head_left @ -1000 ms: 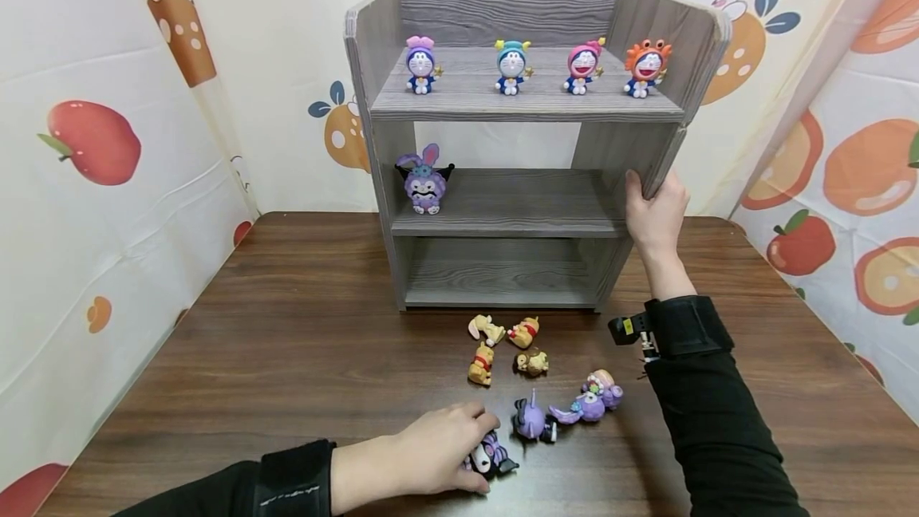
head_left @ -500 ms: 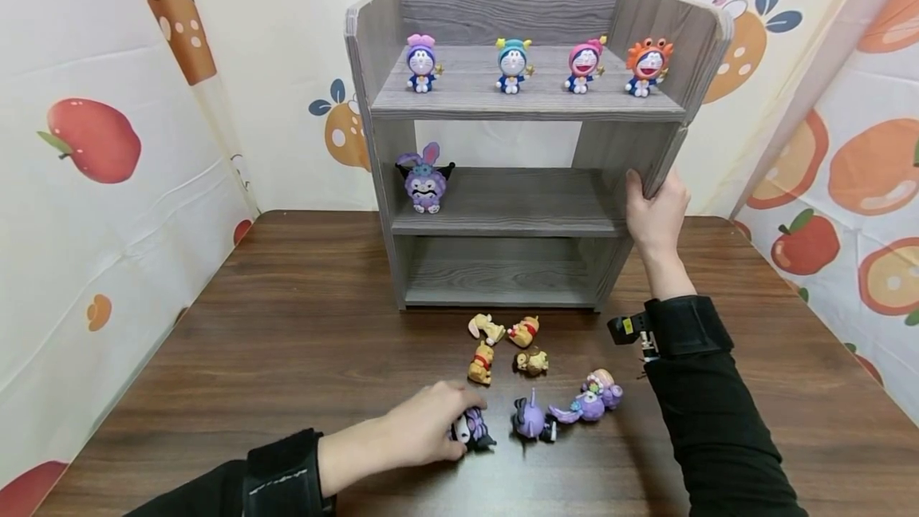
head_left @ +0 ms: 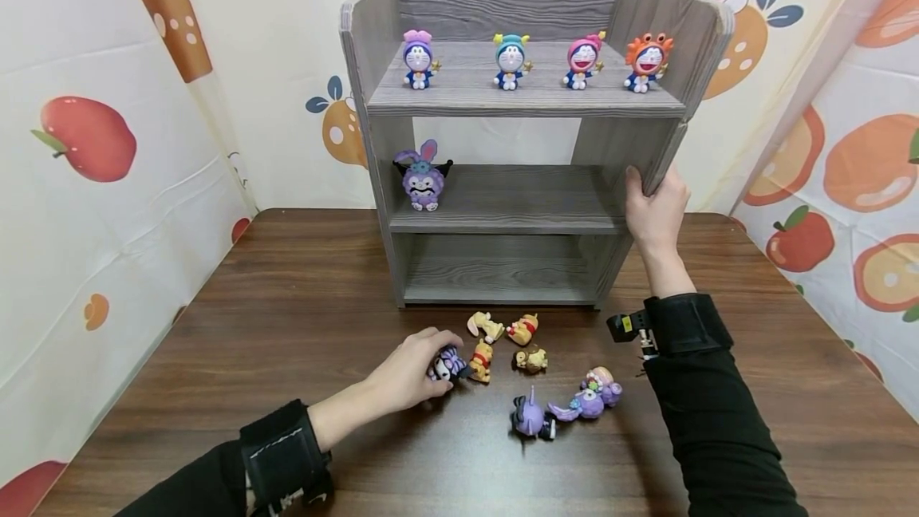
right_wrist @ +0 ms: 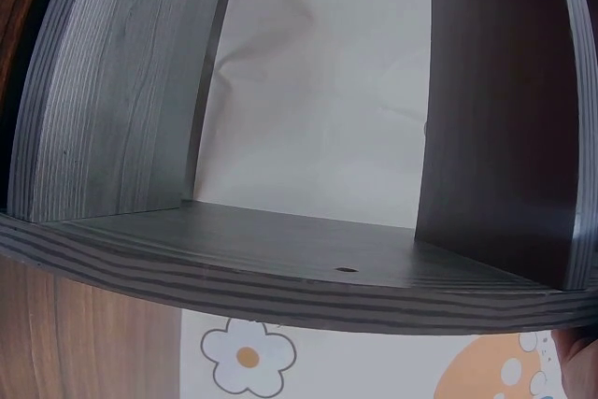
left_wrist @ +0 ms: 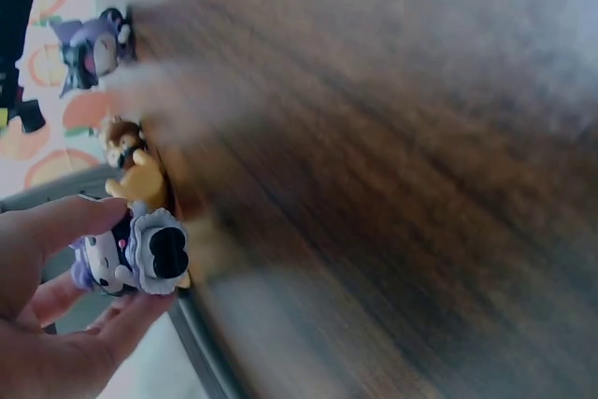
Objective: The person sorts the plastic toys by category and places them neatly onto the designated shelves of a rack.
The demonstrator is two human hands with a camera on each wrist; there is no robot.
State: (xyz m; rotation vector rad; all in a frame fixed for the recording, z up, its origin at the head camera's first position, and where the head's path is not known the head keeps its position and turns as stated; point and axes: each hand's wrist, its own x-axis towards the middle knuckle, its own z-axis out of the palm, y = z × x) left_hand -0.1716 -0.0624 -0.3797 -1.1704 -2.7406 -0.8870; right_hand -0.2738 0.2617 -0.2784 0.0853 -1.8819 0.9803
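My left hand (head_left: 411, 371) pinches a small purple-and-black figurine (head_left: 445, 365) between thumb and fingers. In the left wrist view the same figurine shows a white face and a frilly collar with a black, heart-like shape. It is close beside a yellow bear figurine (head_left: 481, 362); whether they touch, I cannot tell. Higher up, my right hand (head_left: 658, 214) grips the right side panel of a grey wooden shelf unit (head_left: 502, 223). Only an edge of that hand enters the right wrist view, beside the grey panel (right_wrist: 280, 301).
Several yellow-brown figurines, one a bear (head_left: 522, 329), lie before the shelf. Nearer me are a purple-and-black figurine (head_left: 531, 418) and purple ones (head_left: 589, 403). Several blue-suited figurines (head_left: 510, 62) stand on the top shelf, and a purple rabbit-eared one (head_left: 423, 182) on the middle shelf's left.
My left hand has carried the purple-and-black figurine forward and to the left, from the near table toward the bear figurines. My right hand keeps its grip on the shelf panel.
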